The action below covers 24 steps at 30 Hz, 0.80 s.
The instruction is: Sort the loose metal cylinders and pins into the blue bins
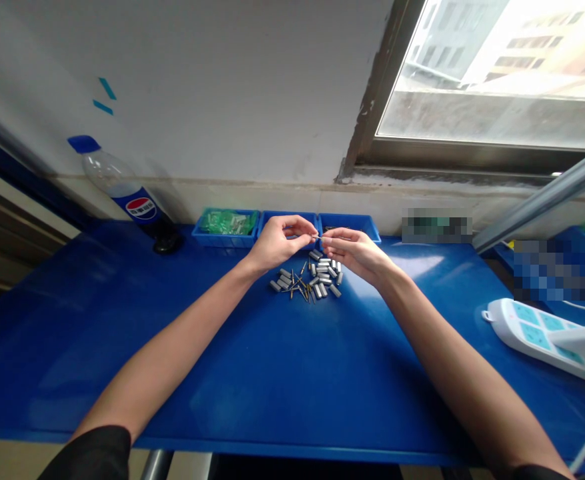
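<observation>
My left hand (281, 241) and my right hand (356, 252) meet above the far middle of the table. Fingertips of both are pinched on a thin metal pin (317, 237), held roughly level between them; its exact shape is too small to make out. Just below the hands lies a loose pile: several short grey metal cylinders (321, 291) and several thin pins with brass-coloured parts (302, 288). Behind the hands stand a middle blue bin (292, 217), partly covered by my left hand, and a right blue bin (372, 230) with small dark parts inside.
A left blue bin (200, 235) holds green plastic bags. Farther left, a cola bottle (122, 190) stands near the wall. A white power strip (512, 327) with a plug lies at the right of the blue table (272, 387). A window (492, 100) is above.
</observation>
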Available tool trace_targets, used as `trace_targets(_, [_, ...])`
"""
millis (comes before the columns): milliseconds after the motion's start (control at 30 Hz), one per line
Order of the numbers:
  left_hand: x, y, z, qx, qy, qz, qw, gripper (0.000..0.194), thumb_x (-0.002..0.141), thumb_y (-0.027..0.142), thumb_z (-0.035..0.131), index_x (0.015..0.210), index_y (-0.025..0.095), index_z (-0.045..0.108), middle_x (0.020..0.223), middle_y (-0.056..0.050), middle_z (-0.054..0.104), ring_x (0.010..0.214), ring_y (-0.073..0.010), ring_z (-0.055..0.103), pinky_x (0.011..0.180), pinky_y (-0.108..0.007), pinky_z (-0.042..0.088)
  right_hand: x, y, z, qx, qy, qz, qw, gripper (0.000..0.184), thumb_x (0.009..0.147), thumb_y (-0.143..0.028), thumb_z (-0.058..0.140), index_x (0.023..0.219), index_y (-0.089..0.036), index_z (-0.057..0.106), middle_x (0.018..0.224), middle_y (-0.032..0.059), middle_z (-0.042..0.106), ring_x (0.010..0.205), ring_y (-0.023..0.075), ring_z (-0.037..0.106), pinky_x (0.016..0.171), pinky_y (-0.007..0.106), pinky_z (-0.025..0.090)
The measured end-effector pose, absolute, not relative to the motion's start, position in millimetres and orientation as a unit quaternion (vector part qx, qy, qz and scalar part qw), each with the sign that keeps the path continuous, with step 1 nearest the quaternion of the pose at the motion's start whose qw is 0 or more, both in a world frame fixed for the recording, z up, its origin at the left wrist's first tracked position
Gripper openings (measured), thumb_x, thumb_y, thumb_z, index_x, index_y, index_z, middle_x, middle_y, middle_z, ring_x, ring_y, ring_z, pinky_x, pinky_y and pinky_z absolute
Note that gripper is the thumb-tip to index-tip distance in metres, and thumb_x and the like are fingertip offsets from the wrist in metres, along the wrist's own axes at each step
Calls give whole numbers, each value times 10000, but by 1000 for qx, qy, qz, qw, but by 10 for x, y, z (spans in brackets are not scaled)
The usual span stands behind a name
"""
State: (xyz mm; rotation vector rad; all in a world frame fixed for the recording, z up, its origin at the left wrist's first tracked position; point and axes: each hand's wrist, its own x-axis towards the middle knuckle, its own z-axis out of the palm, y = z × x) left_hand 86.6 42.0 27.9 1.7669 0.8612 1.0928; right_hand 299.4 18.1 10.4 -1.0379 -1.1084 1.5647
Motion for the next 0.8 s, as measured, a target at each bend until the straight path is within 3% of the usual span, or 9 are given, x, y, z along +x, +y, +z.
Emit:
trace_targets(133, [823, 433, 260, 757, 377, 388, 366, 181, 804, 212, 704, 965, 141, 746, 892, -68, 782, 815, -175, 739, 809, -302, 596, 3026, 218, 100, -467, -455, 543, 529, 327, 646, -380, 935, 855, -191, 770, 801, 34, 747, 731, 155, 687, 816, 327, 571])
trace_targets(300, [766, 427, 195, 863, 336, 213, 312, 183, 771, 167, 700, 937, 157, 777, 869, -57, 777, 791, -178, 713, 730, -266, 537, 3080, 232, 121, -533, -465, 412, 575, 347, 661, -375, 894, 924, -181, 778, 859, 75, 781, 821, 212, 724, 780, 349, 573])
trace_targets(433, [790, 410, 113, 893, 325, 150, 272, 191, 726, 138, 710, 897, 161, 791, 863, -59, 770, 792, -189, 694, 720, -260, 508, 3074, 233, 121, -546, -472, 433, 540, 401, 671, -375, 869, 1016, -196, 774, 1028, 102, 804, 908, 232, 748, 789, 351, 588])
trace_targets(800, [849, 359, 72, 894, 365, 135, 221, 260, 659, 15, 591, 821, 166, 727, 769, -35, 711, 676, -168, 621, 611, -252, 412, 3010, 216, 139, -531, -483, 471, 514, 289, 715, -387, 832, 914, -194, 753, 932, 84, 789, 804, 182, 711, 725, 303, 540])
